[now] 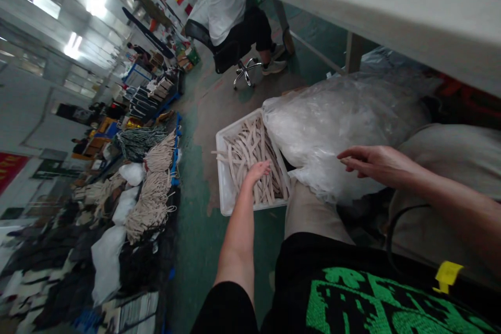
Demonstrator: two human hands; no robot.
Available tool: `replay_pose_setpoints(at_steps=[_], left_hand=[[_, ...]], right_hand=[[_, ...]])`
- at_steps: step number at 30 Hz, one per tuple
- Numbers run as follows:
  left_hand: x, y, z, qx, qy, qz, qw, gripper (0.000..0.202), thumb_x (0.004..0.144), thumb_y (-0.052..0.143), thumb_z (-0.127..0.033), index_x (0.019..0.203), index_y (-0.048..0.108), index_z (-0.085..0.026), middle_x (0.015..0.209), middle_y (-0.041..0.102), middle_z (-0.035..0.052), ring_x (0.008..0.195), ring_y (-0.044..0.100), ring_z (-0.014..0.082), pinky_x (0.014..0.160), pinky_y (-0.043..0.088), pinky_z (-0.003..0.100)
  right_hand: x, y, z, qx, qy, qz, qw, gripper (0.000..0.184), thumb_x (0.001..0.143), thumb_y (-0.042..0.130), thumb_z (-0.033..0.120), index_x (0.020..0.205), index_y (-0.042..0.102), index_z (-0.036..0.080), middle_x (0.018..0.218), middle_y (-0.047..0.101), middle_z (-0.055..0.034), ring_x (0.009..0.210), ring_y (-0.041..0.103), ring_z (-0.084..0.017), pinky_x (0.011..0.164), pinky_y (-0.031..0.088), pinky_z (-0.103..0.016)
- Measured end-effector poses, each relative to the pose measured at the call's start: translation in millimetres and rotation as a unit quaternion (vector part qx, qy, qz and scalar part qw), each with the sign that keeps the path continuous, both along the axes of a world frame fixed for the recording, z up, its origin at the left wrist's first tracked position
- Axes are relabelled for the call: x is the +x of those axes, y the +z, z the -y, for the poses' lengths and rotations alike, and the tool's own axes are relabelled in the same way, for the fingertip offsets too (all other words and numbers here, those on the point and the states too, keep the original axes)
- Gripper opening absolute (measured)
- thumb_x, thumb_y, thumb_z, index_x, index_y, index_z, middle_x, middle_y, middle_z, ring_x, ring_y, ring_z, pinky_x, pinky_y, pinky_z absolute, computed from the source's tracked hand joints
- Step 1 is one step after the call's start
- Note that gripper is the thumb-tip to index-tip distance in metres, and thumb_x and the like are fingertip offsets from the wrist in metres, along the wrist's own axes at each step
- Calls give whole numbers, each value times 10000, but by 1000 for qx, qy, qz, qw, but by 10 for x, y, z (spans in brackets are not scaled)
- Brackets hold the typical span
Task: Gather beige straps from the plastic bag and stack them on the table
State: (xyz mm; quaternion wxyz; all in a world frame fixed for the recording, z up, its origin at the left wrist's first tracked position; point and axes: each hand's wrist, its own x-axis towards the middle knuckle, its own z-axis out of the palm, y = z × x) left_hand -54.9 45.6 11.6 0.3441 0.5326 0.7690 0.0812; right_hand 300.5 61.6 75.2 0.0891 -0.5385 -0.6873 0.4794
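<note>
My left hand (256, 171) reaches down into a white plastic crate (224, 188) on the floor, its fingers curled over a heap of beige flat straps (250, 151); whether it grips any I cannot tell. My right hand (373, 163) hovers with fingers stretched out, just over a big clear plastic bag (336, 120) that lies beside the crate and partly over its right edge. It holds nothing. My knee (309, 214) in beige trousers sits between the two hands.
A grey worktable (391, 5) runs above the bag at upper right. Another person sits on an office chair (223, 52) farther off. Bundles of cord and white bags (152, 188) are piled on pallets at left, across a green floor aisle.
</note>
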Motion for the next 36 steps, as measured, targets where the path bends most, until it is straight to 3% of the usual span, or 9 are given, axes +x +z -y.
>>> replay_pose_setpoints(at_steps=[4, 8, 12, 16, 22, 26, 31, 33, 36], left_hand=[[558, -375, 106, -55, -23, 107, 992, 357, 960, 594, -406, 739, 662, -135, 725, 713, 65, 652, 650, 139, 673, 505, 270], [708, -412, 155, -19, -7, 140, 990, 343, 966, 609, -331, 683, 589, -138, 620, 572, -51, 569, 567, 89, 608, 498, 239], [605, -131, 175, 40, 22, 201, 979, 385, 902, 662, -306, 565, 547, -161, 526, 521, -57, 533, 542, 84, 566, 437, 204], [557, 325, 346, 100, 79, 288, 949, 404, 855, 659, -509, 651, 569, -172, 614, 605, -31, 604, 627, 117, 647, 499, 239], [786, 913, 1010, 180, 151, 436, 869, 402, 754, 769, -555, 777, 699, -159, 791, 719, 45, 731, 659, 159, 777, 516, 304], [1009, 1057, 1454, 208, 91, 407, 885, 350, 821, 724, -495, 694, 702, -169, 956, 731, 78, 863, 645, 199, 819, 495, 325], [1195, 1109, 1759, 189, 87, 420, 883, 376, 846, 669, -516, 661, 675, -189, 989, 735, 90, 900, 659, 235, 877, 504, 382], [1248, 1137, 1803, 194, 49, 380, 903, 316, 868, 647, -462, 692, 702, -206, 997, 744, 88, 906, 666, 235, 885, 504, 387], [1315, 1164, 1814, 198, -47, 272, 941, 242, 862, 645, -398, 698, 725, -238, 980, 760, 95, 897, 676, 244, 879, 500, 391]], right_hand=[[-8, -71, 4, 1, 23, -21, 1000, 425, 872, 496, 480, 1069, 716, 175, 822, 777, -75, 661, 728, -223, 614, 548, -314], [5, -148, 4, 9, 17, -30, 999, 327, 868, 558, 414, 1039, 734, 198, 788, 772, -59, 616, 711, -211, 577, 530, -308], [28, -215, -15, 9, -3, -64, 998, 274, 844, 619, 402, 1002, 743, 215, 743, 756, -46, 580, 693, -204, 540, 521, -299], [5, -210, -23, -17, -13, -103, 994, 334, 815, 656, 502, 933, 749, 204, 725, 745, -48, 546, 663, -187, 532, 515, -296], [-275, -81, 286, -238, 125, -254, 929, 702, 749, 626, 817, 989, 791, 179, 946, 781, -120, 801, 730, -245, 693, 566, -325], [-514, -104, 611, -363, 140, -334, 859, 791, 796, 516, 872, 1050, 766, 166, 1072, 759, -144, 922, 723, -250, 777, 562, -337], [-636, -191, 775, -465, -6, -441, 768, 553, 886, 583, 700, 1040, 730, 190, 1013, 750, -87, 855, 699, -185, 779, 548, -301], [-633, -190, 787, -460, -45, -448, 765, 464, 881, 637, 631, 1060, 725, 211, 1054, 745, -70, 827, 678, -160, 756, 540, -277], [-620, -156, 799, -427, -43, -391, 814, 492, 804, 703, 666, 953, 725, 198, 925, 727, -65, 698, 613, -140, 586, 479, -236]])
